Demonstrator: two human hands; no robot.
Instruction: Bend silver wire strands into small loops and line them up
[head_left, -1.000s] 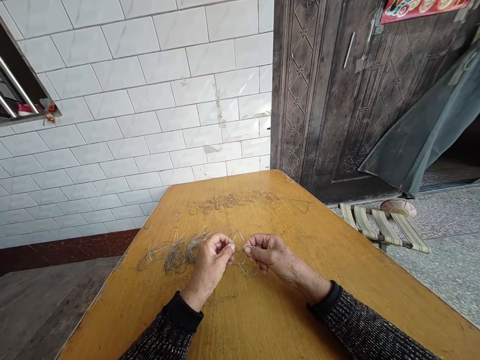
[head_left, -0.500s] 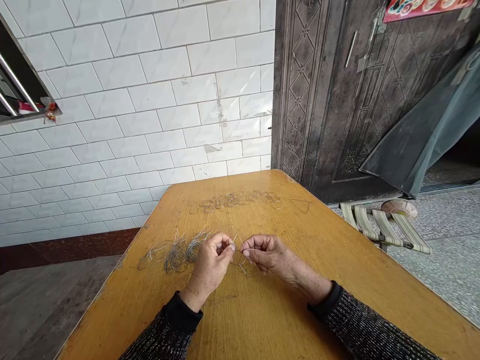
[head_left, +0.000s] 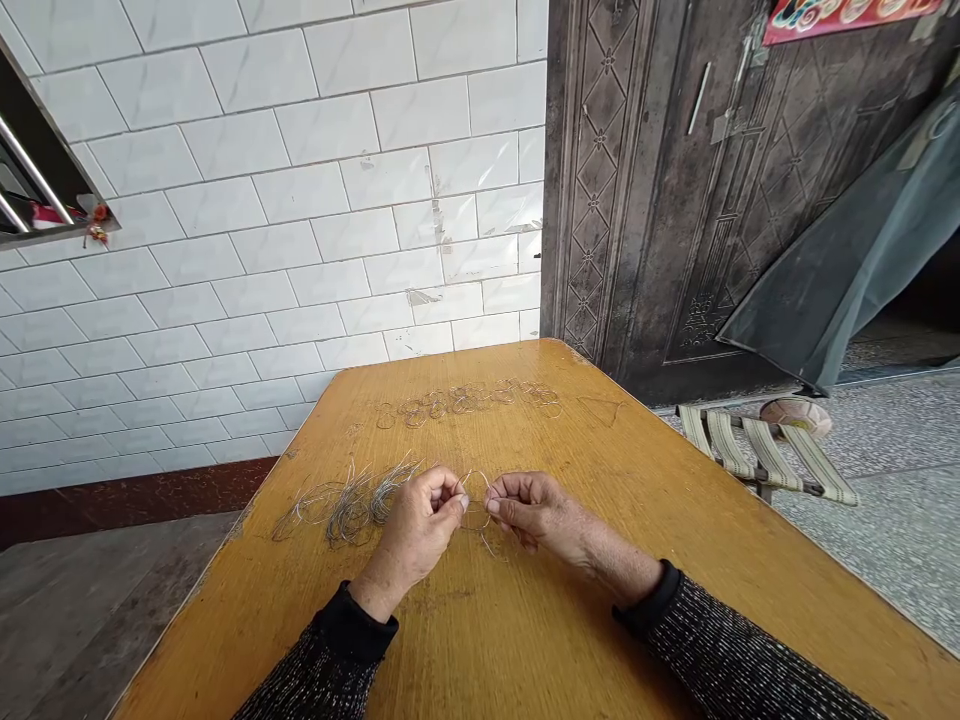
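Between my two hands a thin wire [head_left: 475,472] bends in a small loop above the table. My left hand [head_left: 421,522] pinches one side of it between thumb and fingertips. On the other side my right hand [head_left: 541,512] grips the wire in the same pinched way. Part of the wire hangs below the fingers, near the tabletop. Close to the left hand lie tangled bundles of grey wire [head_left: 349,508]. Farther back, a row of small wire rings [head_left: 461,400] stretches across the table. The exact wire ends inside my fingers are hidden.
The wooden table [head_left: 570,630] reaches to a white tiled wall [head_left: 337,180]. A bent wire piece [head_left: 602,408] lies at its far right. Beyond the right edge stand a strap-seat folding stool [head_left: 769,455] and a dark carved door [head_left: 637,200] with a grey curtain [head_left: 840,260].
The wire between my fingers has gone from two separate upright ends to a closed arch. My left hand has shifted very slightly left; my right hand stays nearly in place.
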